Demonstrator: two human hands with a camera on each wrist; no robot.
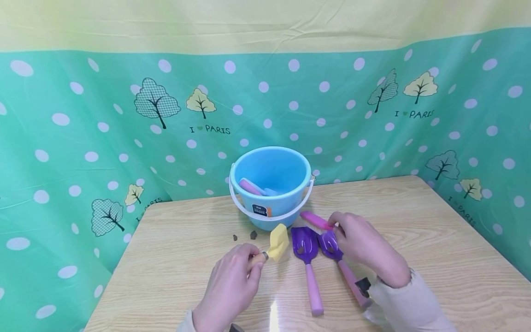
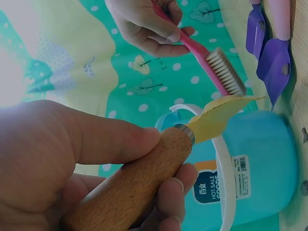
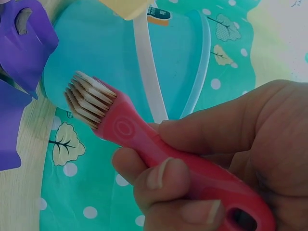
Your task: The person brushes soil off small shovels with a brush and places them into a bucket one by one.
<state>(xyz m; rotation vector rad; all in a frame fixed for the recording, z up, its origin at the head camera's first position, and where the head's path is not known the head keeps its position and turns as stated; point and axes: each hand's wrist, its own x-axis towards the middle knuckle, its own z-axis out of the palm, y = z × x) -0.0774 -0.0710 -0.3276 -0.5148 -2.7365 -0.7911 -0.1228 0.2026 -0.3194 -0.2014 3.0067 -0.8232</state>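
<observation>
My left hand (image 1: 232,279) grips the wooden handle of a small yellow shovel (image 1: 279,242), its blade raised in front of the bucket. In my right hand (image 1: 365,240) is a pink brush (image 1: 315,221) with pale bristles; in the right wrist view the fingers and thumb wrap its handle. Below the brush, two purple shovels (image 1: 306,244) (image 1: 330,244) with pink handles lie on the table, each with a dark bit on its blade. Just behind stands a blue bucket (image 1: 265,207) with a white handle, holding a pink-handled item (image 1: 250,186) that is partly hidden.
A couple of dark crumbs (image 1: 253,235) lie on the wooden table (image 1: 178,249) left of the yellow blade. A green dotted curtain (image 1: 269,110) with printed trees hangs behind and along both sides of the table.
</observation>
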